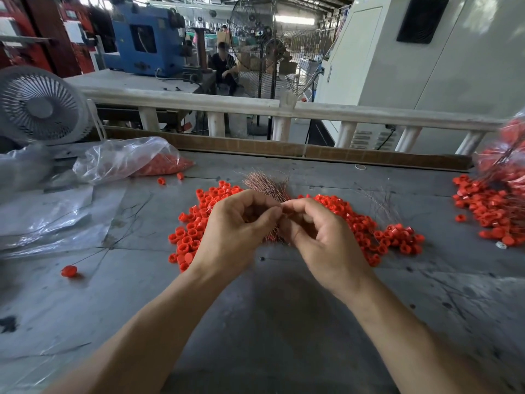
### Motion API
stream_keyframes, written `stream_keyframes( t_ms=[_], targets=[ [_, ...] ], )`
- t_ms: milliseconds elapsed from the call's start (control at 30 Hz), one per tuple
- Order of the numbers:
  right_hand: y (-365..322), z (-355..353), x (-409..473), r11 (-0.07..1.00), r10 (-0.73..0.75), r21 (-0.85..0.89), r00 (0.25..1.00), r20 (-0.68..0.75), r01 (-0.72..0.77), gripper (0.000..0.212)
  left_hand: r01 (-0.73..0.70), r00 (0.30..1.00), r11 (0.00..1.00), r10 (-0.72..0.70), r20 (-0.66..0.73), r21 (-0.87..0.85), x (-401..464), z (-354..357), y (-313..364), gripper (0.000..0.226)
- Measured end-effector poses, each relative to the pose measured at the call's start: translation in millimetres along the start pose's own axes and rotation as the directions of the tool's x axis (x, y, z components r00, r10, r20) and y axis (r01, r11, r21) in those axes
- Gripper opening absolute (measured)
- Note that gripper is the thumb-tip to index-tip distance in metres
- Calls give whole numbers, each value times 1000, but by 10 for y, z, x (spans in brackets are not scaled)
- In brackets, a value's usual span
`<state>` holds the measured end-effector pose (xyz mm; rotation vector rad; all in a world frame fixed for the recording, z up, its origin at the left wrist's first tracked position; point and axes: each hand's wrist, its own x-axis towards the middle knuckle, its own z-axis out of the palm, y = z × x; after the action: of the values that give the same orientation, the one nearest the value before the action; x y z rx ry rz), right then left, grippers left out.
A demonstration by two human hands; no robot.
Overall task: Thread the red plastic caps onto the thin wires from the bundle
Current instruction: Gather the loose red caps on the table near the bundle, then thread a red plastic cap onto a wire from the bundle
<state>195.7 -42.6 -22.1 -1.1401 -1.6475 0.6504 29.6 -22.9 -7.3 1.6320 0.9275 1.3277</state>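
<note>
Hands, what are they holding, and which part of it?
Both the left hand and the right hand pinch the bundle of thin wires near its lower part; the fanned tips stick out above the fingers.

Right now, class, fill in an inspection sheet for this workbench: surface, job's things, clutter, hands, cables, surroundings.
Surface: scuffed grey metal table.
Job's things: loose pile of red plastic caps; bundle of thin coppery wires fanning out above the hands; second heap of red caps at right.
Clutter: clear plastic bag of red caps; single red cap on a wire.
Hands: left hand and right hand both pinch the wire bundle.
Cables: nothing seen on the table.
Surroundings: white desk fan, white railing, blue machine.
</note>
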Motion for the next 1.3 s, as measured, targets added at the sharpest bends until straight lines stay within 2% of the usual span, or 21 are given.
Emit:
stream_keyframes(
  t_ms=[167,233,267,400,600,833,1033,1100,1233,1300],
  targets=[
    [-4,-12,0,997,-49,-71,995,-87,43,3,-73,996,968,84,-35,241,-17,1,-12,9],
    [-15,-17,-4,995,-56,-85,993,-101,48,5,-86,995,960,98,-34,265,-19,8,-15,10],
    [-21,-19,-5,995,-60,-84,993,-106,51,6,-72,996,970,81,-27,233,-13,12,-19,11],
    [-57,-22,-7,995,-87,-59,989,-120,80,9,54,999,996,-53,9,-72,22,1,-41,12],
    [-109,-5,-14,996,-88,2,990,-109,89,10,191,981,915,-169,91,-355,17,-6,-33,7],
    [-144,-12,-35,996,-73,36,991,-114,77,9,189,982,914,-169,87,-358,24,-22,-19,9],
    [-158,4,-34,994,-36,94,991,-131,49,9,152,988,953,-143,53,-262,22,-35,-20,9],
    [-139,6,-34,996,-28,83,990,-136,39,9,141,990,976,-137,38,-166,25,-48,-35,11],
    [-59,-25,-28,998,9,63,985,-174,2,11,79,995,981,-65,-82,175,71,-159,-78,11],
    [-28,-34,-23,997,35,75,981,-189,-21,12,77,991,876,-13,-137,476,94,-246,-87,11]
  ],
)
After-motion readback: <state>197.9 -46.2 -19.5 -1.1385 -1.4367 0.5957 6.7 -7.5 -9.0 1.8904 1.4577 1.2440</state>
